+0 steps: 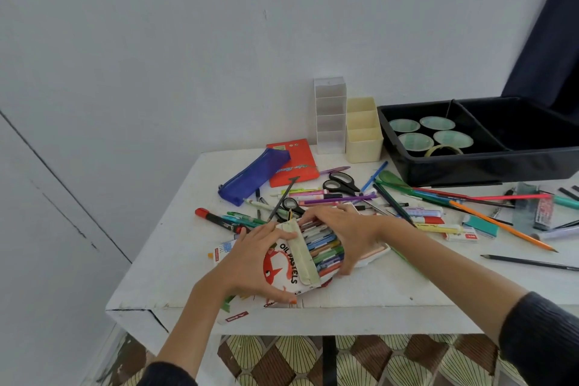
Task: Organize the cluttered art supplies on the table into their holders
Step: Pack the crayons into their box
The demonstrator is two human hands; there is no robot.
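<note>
An oil pastels box (283, 266), white with a red figure, lies near the front of the white table (376, 291), its flap open. A tray of coloured pastels (326, 249) sticks out of it to the right. My left hand (250, 260) grips the box, thumb at its near edge and fingers over the top. My right hand (341, 232) rests over the pastels, fingers curved around the tray's far and right sides. Loose pens, markers and pencils (344, 197) lie scattered behind the hands.
At the back stand a white divided holder (329, 116) and a cream one (363, 131). A black bin (476, 163) with round cups sits at back right. A blue pencil pouch (253, 177), an orange packet (297, 163) and black scissors (341, 183) lie mid-table.
</note>
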